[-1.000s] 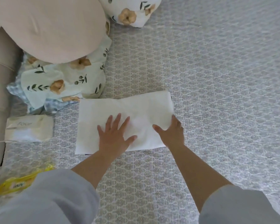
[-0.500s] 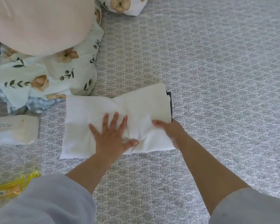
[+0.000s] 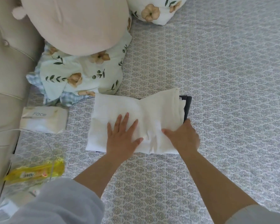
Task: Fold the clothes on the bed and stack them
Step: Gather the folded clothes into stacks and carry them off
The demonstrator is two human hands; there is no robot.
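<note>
A folded white garment lies on the grey patterned bed cover, on top of a dark folded garment whose edge shows at the right. My left hand lies flat on the white garment's near middle, fingers spread. At the stack's near right corner is my right hand; its thumb rests on the white cloth and its fingers curl around the stack's right side, bunching the cloth into wrinkles.
A beige round cushion and floral pillows lie at the back left. A white tissue pack and a yellow packet sit to the left, next to a beige padded headboard.
My right hand has slid inward along the stack's right edge, pushing the white cloth into wrinkles and uncovering the dark garment beneath. My left hand has stayed pressed flat on the garment.
</note>
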